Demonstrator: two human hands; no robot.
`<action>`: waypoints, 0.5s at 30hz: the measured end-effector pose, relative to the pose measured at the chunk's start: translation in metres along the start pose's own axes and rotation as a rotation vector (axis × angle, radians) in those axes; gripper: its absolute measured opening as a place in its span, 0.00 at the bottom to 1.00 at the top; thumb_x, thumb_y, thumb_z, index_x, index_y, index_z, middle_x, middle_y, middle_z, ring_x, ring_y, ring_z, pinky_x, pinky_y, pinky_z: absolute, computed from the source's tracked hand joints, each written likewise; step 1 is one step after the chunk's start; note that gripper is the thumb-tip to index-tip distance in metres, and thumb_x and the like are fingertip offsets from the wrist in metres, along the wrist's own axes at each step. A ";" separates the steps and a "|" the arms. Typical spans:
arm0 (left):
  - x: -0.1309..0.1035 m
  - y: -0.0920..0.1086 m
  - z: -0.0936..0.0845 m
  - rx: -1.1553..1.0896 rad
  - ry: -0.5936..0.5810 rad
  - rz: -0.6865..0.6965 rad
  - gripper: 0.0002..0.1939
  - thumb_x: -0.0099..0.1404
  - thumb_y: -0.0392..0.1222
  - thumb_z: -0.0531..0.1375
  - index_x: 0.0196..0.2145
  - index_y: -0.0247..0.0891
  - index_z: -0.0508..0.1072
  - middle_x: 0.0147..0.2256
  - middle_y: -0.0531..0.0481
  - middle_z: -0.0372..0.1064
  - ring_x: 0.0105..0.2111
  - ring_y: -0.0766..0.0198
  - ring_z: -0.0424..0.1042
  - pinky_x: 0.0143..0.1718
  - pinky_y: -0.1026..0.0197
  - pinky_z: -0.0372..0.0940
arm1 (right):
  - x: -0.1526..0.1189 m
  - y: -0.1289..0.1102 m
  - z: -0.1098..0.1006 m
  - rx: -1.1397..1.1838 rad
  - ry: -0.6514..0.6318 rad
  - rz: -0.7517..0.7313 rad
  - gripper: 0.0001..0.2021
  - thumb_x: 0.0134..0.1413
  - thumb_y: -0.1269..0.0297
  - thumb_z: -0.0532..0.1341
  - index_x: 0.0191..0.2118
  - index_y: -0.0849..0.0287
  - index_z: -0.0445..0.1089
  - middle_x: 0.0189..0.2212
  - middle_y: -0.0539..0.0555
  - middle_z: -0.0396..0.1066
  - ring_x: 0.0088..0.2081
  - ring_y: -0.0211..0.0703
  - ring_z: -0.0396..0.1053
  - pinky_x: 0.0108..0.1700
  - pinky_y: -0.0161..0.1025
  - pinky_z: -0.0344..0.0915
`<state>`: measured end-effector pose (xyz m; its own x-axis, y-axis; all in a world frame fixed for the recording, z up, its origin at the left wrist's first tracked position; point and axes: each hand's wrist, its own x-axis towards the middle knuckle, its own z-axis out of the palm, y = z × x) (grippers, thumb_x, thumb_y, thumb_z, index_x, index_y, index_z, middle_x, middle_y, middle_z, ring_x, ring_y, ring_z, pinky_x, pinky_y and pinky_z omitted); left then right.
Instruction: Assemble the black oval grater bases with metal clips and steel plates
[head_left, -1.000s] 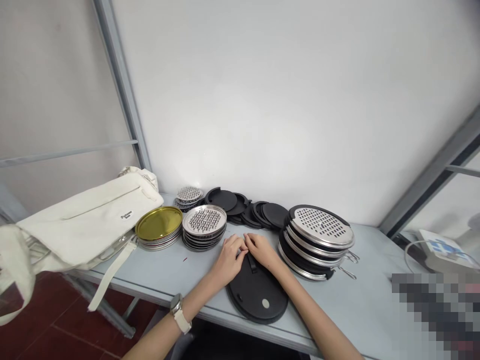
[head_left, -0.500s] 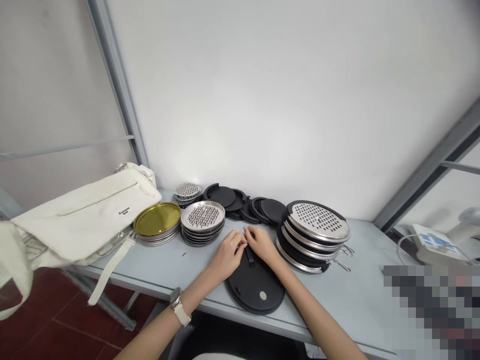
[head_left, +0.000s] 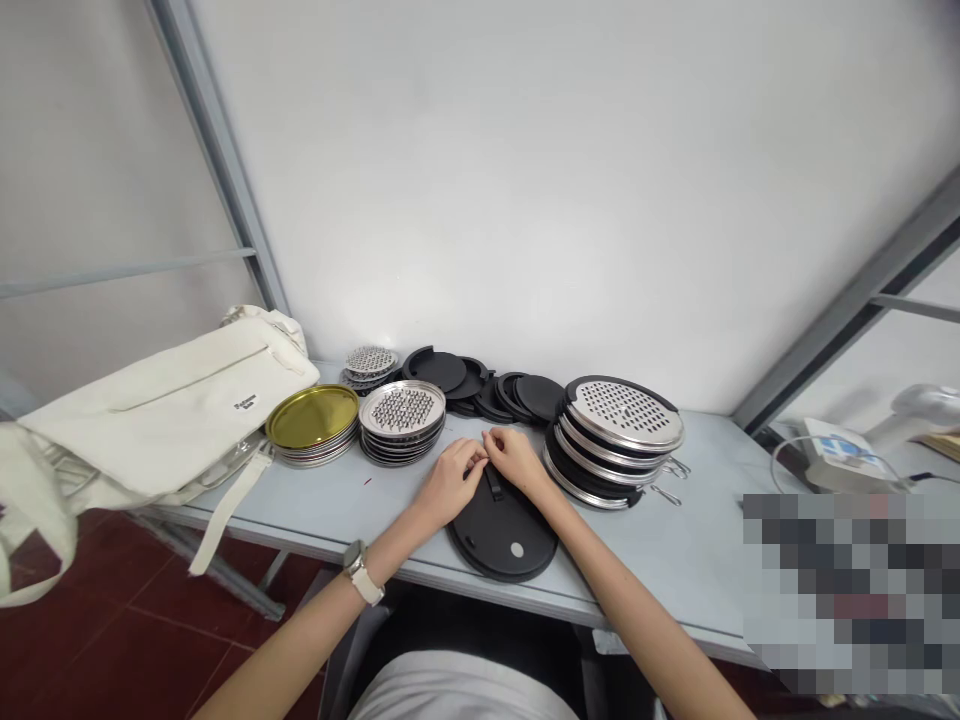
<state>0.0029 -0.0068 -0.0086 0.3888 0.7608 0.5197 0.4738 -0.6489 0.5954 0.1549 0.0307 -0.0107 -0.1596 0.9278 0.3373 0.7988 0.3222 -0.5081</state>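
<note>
1. Blk disc (head_left: 502,535): near side, L of tall stack (head_left: 622,412).
2. My L hand (head_left: 450,482) & R hand (head_left: 516,460): fingertips pinched, disc's far edge; can't tell on what.
3. Prob. stiff, lightish, slick; best held by rim.

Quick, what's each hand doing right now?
Left hand: pinched closed at the black disc; anything held is hidden.
Right hand: pinched closed too, contents hidden.

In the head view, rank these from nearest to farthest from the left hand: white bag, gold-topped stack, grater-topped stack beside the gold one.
From the left hand:
1. Grater-topped stack, just left of and beyond it.
2. Gold-topped stack, farther left.
3. White bag, at the table's left end.
</note>
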 end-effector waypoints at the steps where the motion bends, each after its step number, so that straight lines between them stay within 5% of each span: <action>1: 0.000 0.000 0.000 0.008 0.001 0.003 0.06 0.66 0.34 0.51 0.33 0.38 0.66 0.32 0.51 0.64 0.34 0.63 0.66 0.39 0.60 0.62 | 0.000 -0.001 -0.001 0.000 0.001 0.005 0.19 0.61 0.60 0.50 0.20 0.60 0.64 0.18 0.51 0.66 0.21 0.36 0.58 0.25 0.33 0.47; 9: 0.000 0.003 -0.003 0.005 0.005 0.005 0.06 0.65 0.33 0.52 0.34 0.38 0.67 0.35 0.50 0.63 0.36 0.63 0.66 0.42 0.60 0.62 | -0.001 -0.004 -0.005 0.012 -0.005 0.051 0.25 0.65 0.57 0.44 0.19 0.59 0.62 0.19 0.53 0.69 0.23 0.37 0.63 0.26 0.33 0.49; 15: 0.001 -0.002 -0.002 -0.003 0.005 -0.012 0.07 0.65 0.32 0.53 0.31 0.38 0.69 0.31 0.51 0.65 0.33 0.63 0.67 0.38 0.61 0.62 | -0.002 -0.002 -0.002 -0.021 -0.005 0.079 0.20 0.61 0.59 0.50 0.20 0.60 0.64 0.19 0.53 0.68 0.22 0.38 0.60 0.26 0.33 0.48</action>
<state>0.0011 -0.0051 -0.0081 0.3792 0.7685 0.5154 0.4763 -0.6396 0.6033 0.1547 0.0280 -0.0081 -0.0984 0.9511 0.2928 0.8208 0.2439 -0.5165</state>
